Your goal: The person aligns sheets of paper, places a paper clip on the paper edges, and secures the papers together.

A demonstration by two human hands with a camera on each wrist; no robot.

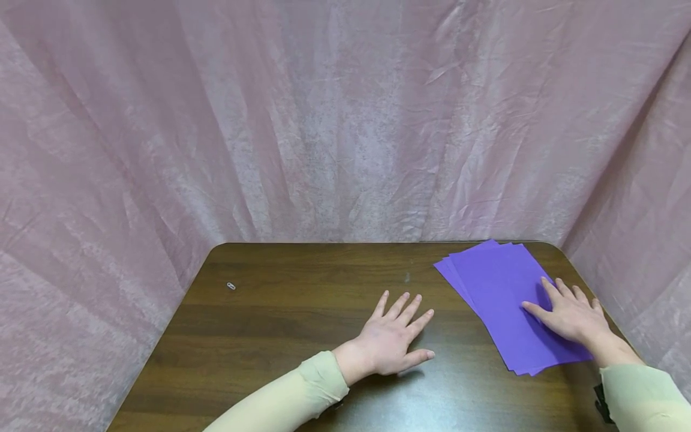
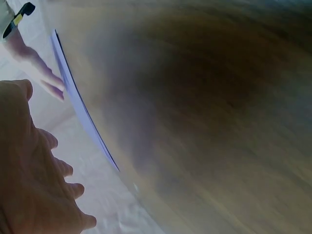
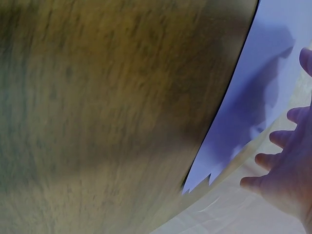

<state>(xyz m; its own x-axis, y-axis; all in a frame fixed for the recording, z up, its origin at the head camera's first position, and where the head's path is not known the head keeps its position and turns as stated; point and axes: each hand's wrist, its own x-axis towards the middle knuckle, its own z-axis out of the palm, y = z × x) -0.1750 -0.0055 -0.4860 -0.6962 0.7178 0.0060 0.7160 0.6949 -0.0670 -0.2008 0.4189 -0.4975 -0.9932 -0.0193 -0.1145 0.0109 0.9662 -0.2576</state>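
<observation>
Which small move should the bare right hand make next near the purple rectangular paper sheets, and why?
I would probably lower the right hand onto the purple rectangular paper sheets: its spread fingers seem to hover above them, holding nothing. The sheets lie unevenly fanned, so a light touch could steady them.

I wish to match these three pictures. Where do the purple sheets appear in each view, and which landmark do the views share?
Head: the purple sheets are at the right of the table, partly covered by the right hand.
Left wrist: a thin slanting strip at left.
Right wrist: a shadowed slanting band at upper right.
Shared landmark: the right hand, at right, upper left and right edge respectively.
</observation>
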